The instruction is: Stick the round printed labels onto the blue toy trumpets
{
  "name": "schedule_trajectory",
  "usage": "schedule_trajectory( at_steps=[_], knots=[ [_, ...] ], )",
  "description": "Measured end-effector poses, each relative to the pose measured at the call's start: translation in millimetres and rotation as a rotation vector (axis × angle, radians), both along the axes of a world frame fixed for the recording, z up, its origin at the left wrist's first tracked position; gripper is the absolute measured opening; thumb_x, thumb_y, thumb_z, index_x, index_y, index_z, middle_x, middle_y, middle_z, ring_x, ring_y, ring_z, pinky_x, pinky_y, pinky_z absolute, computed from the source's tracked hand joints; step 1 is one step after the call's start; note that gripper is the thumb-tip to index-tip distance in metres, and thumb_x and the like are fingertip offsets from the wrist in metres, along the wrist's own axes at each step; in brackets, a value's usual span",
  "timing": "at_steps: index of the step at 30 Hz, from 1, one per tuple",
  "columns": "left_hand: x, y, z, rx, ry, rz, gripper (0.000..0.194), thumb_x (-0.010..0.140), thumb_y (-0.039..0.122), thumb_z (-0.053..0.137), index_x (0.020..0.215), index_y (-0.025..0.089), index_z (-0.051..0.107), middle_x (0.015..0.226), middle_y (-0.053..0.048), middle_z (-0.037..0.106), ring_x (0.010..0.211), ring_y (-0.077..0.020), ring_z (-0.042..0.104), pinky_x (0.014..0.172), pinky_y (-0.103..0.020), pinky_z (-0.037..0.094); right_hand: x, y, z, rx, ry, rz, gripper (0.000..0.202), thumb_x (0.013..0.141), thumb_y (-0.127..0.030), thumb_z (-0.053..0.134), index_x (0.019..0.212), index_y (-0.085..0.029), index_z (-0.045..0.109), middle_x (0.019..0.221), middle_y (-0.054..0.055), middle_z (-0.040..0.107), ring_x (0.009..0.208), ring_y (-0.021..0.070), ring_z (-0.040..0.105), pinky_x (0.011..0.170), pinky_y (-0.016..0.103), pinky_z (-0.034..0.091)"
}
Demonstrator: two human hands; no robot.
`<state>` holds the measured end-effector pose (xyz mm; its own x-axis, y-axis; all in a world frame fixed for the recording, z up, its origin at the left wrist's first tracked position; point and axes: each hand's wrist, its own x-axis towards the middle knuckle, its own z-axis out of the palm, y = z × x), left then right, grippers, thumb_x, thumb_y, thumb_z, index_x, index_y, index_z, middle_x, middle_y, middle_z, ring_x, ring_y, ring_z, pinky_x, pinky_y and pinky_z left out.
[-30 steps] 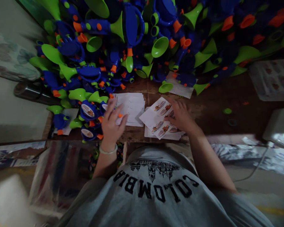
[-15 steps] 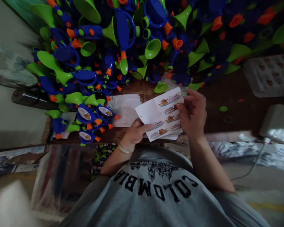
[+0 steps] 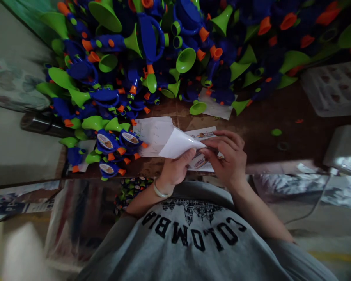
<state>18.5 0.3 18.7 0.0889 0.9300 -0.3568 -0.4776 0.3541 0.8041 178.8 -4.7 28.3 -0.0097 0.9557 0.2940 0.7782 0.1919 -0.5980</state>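
Observation:
A sticker sheet (image 3: 178,141) is bent over into a curl, its blank white side showing. My left hand (image 3: 177,168) pinches it with the thumb on top. The fingers of my right hand (image 3: 229,156) close on the sheet's right end; the exact fingertip contact is hidden. Beneath lie more printed sticker sheets (image 3: 206,132) with small bear pictures. Left of my hands rests a stack of white sheets (image 3: 152,130). Beyond it stand toy trumpets (image 3: 105,140) in blue, green and orange, a few bearing oval bear stickers.
A large heap of toy trumpets (image 3: 152,39) covers the back of the table (image 3: 260,144). A clear tray (image 3: 335,88) sits at the far right, above a white device (image 3: 345,150) with a cable. At the left lies a dark cylinder (image 3: 43,123). A green disc (image 3: 276,132) lies on the right.
The sticker sheet, held up flat with its printed side showing, is now lowered and curled over. My right hand has come down and left, closer to my left hand.

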Motion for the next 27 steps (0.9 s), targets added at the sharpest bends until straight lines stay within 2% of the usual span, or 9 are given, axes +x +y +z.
schedule_trajectory(
  at_steps=[7, 9, 11, 13, 16, 19, 20, 22, 27],
  knots=[
    [8.3, -2.8, 2.0, 0.014, 0.026, 0.097, 0.066, 0.062, 0.060, 0.099, 0.115, 0.026, 0.079, 0.108, -0.003, 0.086, 0.129, -0.0311, 0.074, 0.113, -0.045, 0.062, -1.7, -6.0, -8.5, 0.171, -0.068, -0.125, 0.028, 0.102, -0.049, 0.061, 0.090, -0.042, 0.085, 0.093, 0.000, 0.085, 0.110, 0.0327, 0.072, 0.107, 0.060, 0.051],
    [5.8, 1.7, 2.4, 0.011, 0.031, 0.154, 0.065, 0.065, 0.059, 0.098, 0.117, 0.025, 0.078, 0.115, -0.004, 0.085, 0.137, -0.0330, 0.071, 0.116, -0.046, 0.061, 2.8, -11.8, -13.2, 0.260, -0.092, 0.020, 0.025, 0.101, -0.045, 0.062, 0.088, -0.047, 0.084, 0.088, -0.004, 0.084, 0.099, 0.0295, 0.073, 0.103, 0.057, 0.053],
    [1.5, 8.3, 2.3, 0.051, 0.047, 0.220, 0.061, 0.075, 0.059, 0.092, 0.124, 0.026, 0.076, 0.126, -0.004, 0.083, 0.144, -0.0327, 0.066, 0.118, -0.045, 0.060, 8.3, -17.5, -16.2, 0.443, -0.049, 0.216, 0.023, 0.100, -0.045, 0.064, 0.086, -0.054, 0.081, 0.081, -0.008, 0.081, 0.088, 0.0245, 0.071, 0.097, 0.050, 0.056],
    [-2.2, 14.1, 2.1, 0.096, 0.066, 0.269, 0.059, 0.082, 0.058, 0.087, 0.130, 0.028, 0.074, 0.135, -0.002, 0.080, 0.149, -0.0305, 0.062, 0.119, -0.043, 0.059, 12.0, -20.0, -16.0, 0.555, 0.031, 0.207, 0.025, 0.102, -0.053, 0.058, 0.089, -0.053, 0.079, 0.082, -0.006, 0.079, 0.089, 0.0241, 0.070, 0.094, 0.048, 0.058],
    [-2.6, 15.7, 3.3, 0.085, 0.075, 0.282, 0.063, 0.077, 0.060, 0.091, 0.130, 0.032, 0.073, 0.137, 0.000, 0.079, 0.145, -0.0295, 0.066, 0.115, -0.044, 0.063, 12.0, -15.8, -11.2, 0.376, 0.091, -0.062, 0.041, 0.102, -0.064, 0.050, 0.126, -0.042, 0.074, 0.106, 0.005, 0.080, 0.117, 0.0330, 0.070, 0.107, 0.058, 0.056],
    [1.5, 10.8, 5.3, 0.064, 0.062, 0.242, 0.066, 0.070, 0.063, 0.095, 0.125, 0.033, 0.075, 0.133, 0.000, 0.081, 0.137, -0.0283, 0.071, 0.110, -0.041, 0.066, 8.2, -9.1, -8.0, 0.134, 0.096, -0.064, 0.069, 0.099, -0.058, 0.061, 0.161, -0.032, 0.046, 0.119, 0.010, 0.081, 0.129, 0.0357, 0.068, 0.117, 0.062, 0.050],
    [2.7, 9.2, 5.5, 0.069, 0.060, 0.233, 0.067, 0.070, 0.064, 0.095, 0.125, 0.032, 0.075, 0.132, 0.000, 0.081, 0.136, -0.0277, 0.071, 0.110, -0.040, 0.065, 7.3, -7.9, -8.1, 0.098, 0.097, -0.048, 0.069, 0.100, -0.054, 0.062, 0.163, -0.031, 0.044, 0.118, 0.009, 0.081, 0.128, 0.0343, 0.069, 0.117, 0.060, 0.050],
    [4.0, 7.3, 4.5, 0.080, 0.065, 0.217, 0.068, 0.072, 0.064, 0.093, 0.128, 0.031, 0.074, 0.131, -0.002, 0.081, 0.137, -0.0271, 0.071, 0.111, -0.038, 0.064, 6.6, -7.2, -9.6, 0.066, 0.073, -0.053, 0.055, 0.103, -0.050, 0.060, 0.155, -0.032, 0.054, 0.116, 0.008, 0.082, 0.121, 0.0316, 0.073, 0.117, 0.057, 0.051],
    [1.9, 8.9, -2.7, 0.090, 0.140, 0.139, 0.059, 0.086, 0.063, 0.082, 0.134, 0.030, 0.071, 0.132, -0.003, 0.081, 0.139, -0.0286, 0.069, 0.116, -0.043, 0.061, 8.9, -8.7, -16.2, 0.057, -0.055, -0.091, 0.029, 0.101, -0.054, 0.063, 0.113, -0.035, 0.082, 0.102, 0.006, 0.084, 0.104, 0.0282, 0.077, 0.110, 0.054, 0.054]
  ],
)
